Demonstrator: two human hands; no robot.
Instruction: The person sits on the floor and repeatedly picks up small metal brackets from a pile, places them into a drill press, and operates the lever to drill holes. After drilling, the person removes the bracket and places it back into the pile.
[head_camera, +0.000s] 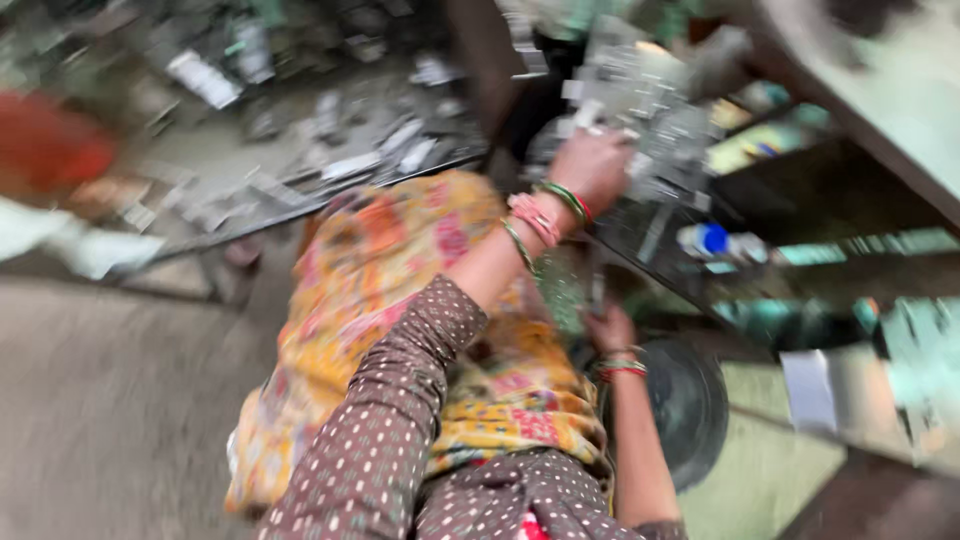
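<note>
Metal pieces (640, 100), small, flat and silvery, lie in a blurred heap on the far part of a dark work surface (660, 235), and the person's left hand (592, 165) rests on the near edge of that heap. The hand is curled into the pieces, fingers bent over them, though motion blur hides whether anything is actually pinched between them. Green, red and pink bangles (545, 210) ring that wrist above a brown dotted sleeve (390, 420). The right hand (608, 328) sits lower, just at the near edge of the work surface, closed around a thin dark upright thing too blurred to name; it wears red and green bangles too. A round dark pan (690, 405) lies just beside that forearm. Yellow patterned cloth (400, 290) covers the person's lap. More silvery scrap (330, 150) is scattered over the floor at the far left, well apart from both hands.
</note>
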